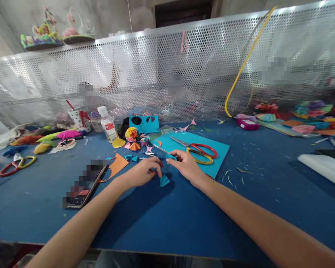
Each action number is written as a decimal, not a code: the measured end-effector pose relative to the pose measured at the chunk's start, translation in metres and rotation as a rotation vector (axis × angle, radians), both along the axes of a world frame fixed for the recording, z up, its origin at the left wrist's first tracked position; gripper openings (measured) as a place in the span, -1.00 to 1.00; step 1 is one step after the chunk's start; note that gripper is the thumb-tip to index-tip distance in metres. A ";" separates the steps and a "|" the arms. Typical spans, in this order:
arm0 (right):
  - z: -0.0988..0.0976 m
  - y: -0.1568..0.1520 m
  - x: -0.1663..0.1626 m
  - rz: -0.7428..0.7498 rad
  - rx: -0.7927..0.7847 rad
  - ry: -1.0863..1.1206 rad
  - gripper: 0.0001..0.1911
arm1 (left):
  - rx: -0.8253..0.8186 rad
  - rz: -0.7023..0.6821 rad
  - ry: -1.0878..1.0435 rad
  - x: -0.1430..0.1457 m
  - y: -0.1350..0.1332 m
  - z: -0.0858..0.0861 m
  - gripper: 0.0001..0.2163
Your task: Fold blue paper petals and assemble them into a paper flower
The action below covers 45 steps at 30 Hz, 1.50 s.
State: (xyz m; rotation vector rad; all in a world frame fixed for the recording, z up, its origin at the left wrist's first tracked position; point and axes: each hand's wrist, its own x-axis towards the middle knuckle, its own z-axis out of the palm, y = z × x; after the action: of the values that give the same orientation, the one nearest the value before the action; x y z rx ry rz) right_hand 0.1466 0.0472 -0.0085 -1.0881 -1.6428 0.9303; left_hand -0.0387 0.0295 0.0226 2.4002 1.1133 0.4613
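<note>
My left hand (145,171) and my right hand (185,163) meet over the blue table (167,219), fingers pinched together on a small turquoise paper piece (170,157). A folded turquoise paper cone (164,181) lies on the table just below and between the two hands. Behind my right hand a turquoise paper sheet (192,141) carries scissors with red and yellow handles (199,150). Several small folded paper bits (131,158) lie just left of my left hand.
A phone (85,184) and orange paper scrap (118,165) lie at left. A glue bottle (107,124), cup (78,119), second scissors (15,165) and craft pieces sit further back-left. Paper flowers (312,109) and a white object (324,165) are at right. A perforated metal screen (167,67) stands behind.
</note>
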 end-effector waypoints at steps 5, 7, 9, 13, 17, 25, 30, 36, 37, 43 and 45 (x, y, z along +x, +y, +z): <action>-0.005 0.002 0.000 0.041 -0.012 -0.021 -0.79 | -0.013 0.133 0.006 0.000 -0.001 -0.001 -0.81; -0.006 0.003 0.000 0.047 -0.013 -0.031 -0.79 | -0.052 0.111 0.026 0.001 -0.003 -0.002 -0.82; -0.006 0.003 0.001 0.047 -0.013 -0.039 -0.80 | -0.096 0.071 0.045 0.004 -0.005 -0.003 -0.80; -0.005 0.002 0.001 0.046 -0.013 -0.045 -0.80 | -0.153 0.007 0.052 0.012 -0.010 -0.006 -0.73; -0.004 0.002 -0.001 0.044 -0.009 -0.029 -0.82 | -0.192 -0.076 -0.021 0.017 -0.014 -0.007 -0.80; 0.009 0.001 0.004 -0.033 0.069 0.114 -0.81 | -0.062 0.138 -0.213 0.020 -0.013 -0.001 -0.89; 0.022 -0.013 0.003 0.011 0.089 0.182 -0.80 | 0.070 0.370 -0.393 0.015 -0.005 -0.004 -0.85; 0.017 -0.027 -0.009 0.159 0.116 0.110 -0.81 | 0.095 0.424 -0.497 0.015 -0.010 0.001 -0.83; 0.015 -0.026 -0.009 0.146 0.130 0.082 -0.81 | 0.091 0.420 -0.503 0.016 -0.011 0.002 -0.82; 0.011 -0.021 -0.008 0.065 0.179 0.004 -0.82 | -0.021 0.400 -0.567 0.021 -0.016 0.005 -0.79; 0.012 -0.022 -0.007 0.054 0.185 -0.027 -0.81 | -0.055 0.385 -0.598 0.022 -0.016 0.005 -0.82</action>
State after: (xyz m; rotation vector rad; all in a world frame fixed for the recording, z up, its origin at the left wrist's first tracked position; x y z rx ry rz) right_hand 0.1391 0.0254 0.0033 -0.9377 -1.7502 0.7840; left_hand -0.0168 0.0134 0.0271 1.7974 1.2628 1.1642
